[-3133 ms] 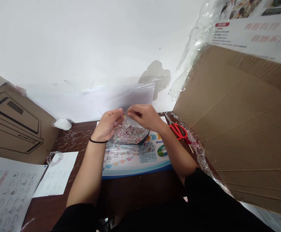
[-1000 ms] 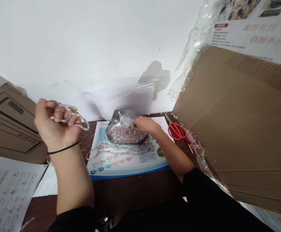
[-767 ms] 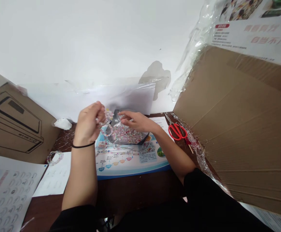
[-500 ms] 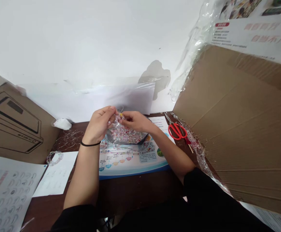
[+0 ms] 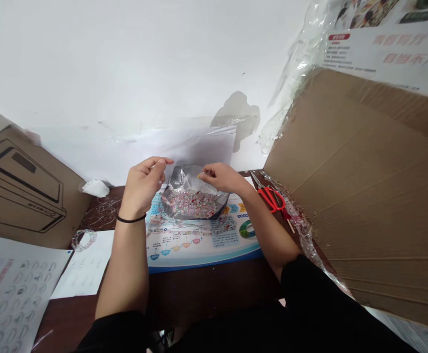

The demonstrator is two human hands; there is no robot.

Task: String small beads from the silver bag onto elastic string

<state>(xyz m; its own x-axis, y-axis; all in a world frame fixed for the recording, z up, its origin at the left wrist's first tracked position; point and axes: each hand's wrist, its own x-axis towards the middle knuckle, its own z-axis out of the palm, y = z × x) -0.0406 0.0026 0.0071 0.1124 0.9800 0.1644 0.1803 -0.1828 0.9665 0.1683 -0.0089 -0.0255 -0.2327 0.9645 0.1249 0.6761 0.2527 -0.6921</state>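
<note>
A dark tray [image 5: 170,210] lined with clear plastic holds a heap of small pink, red and clear beads [image 5: 195,202]. My left hand [image 5: 146,184] is raised over the tray's left side, fingers closed in a pinch; whatever lies between them is too small to make out. Above the right part of the tray, my right hand [image 5: 223,177] pinches a small yellow item [image 5: 200,176]. The hands are apart. Beaded strands [image 5: 184,231] lie on the printed sheet [image 5: 199,257] in front of the tray.
Red-handled scissors [image 5: 271,197] lie right of the sheet, by a large cardboard panel [image 5: 376,186]. At the left are a beaded ring [image 5: 83,240] on white paper [image 5: 85,274], loose clear thread [image 5: 101,213], a white bundle [image 5: 96,188] and a cardboard box [image 5: 26,186].
My hands, close together before, have moved apart: the left one to the left, the right one to the right. More of the tray and its beads shows between them.
</note>
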